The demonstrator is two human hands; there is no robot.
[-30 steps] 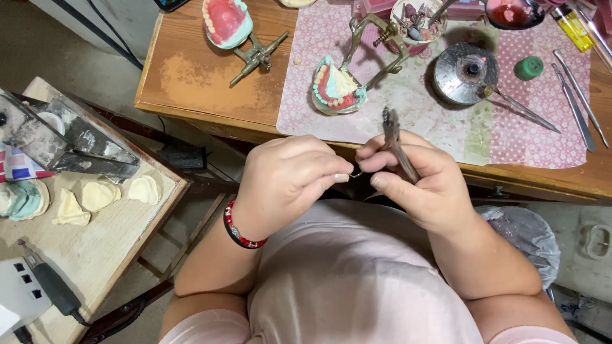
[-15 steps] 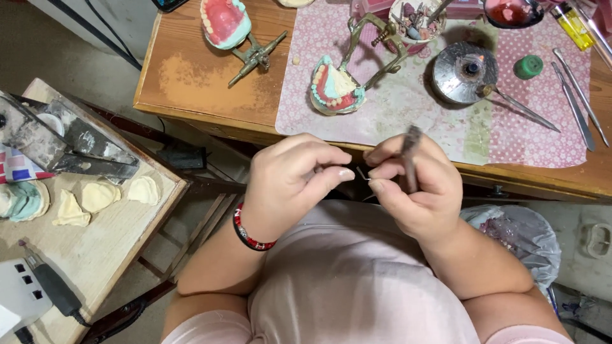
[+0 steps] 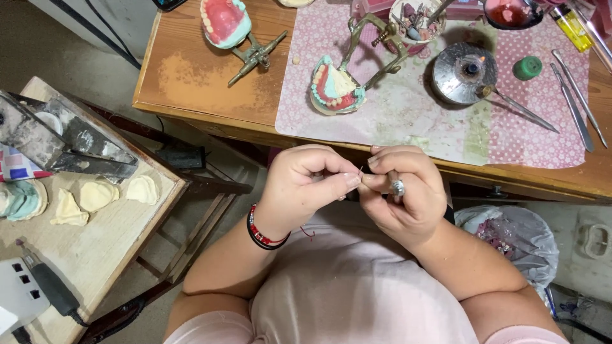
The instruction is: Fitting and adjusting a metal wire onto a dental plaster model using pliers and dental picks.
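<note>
My left hand and my right hand meet in front of my chest, just below the wooden desk's front edge. The thumb and forefinger of my left hand pinch a short thin wire. My right hand is closed around small metal pliers, of which only a round metal end shows between the fingers. The fingertips of both hands touch at the wire. A red and black bracelet sits on my left wrist.
On the desk's pink patterned mat stand a denture model on a metal articulator, a round metal burner, a green cap and long metal instruments. A second denture model lies further left. A low side table holds plaster casts and a handpiece.
The pliers stood up out of my right hand before; now they are turned into the fist with only an end showing. Both hands have closed in on the wire.
</note>
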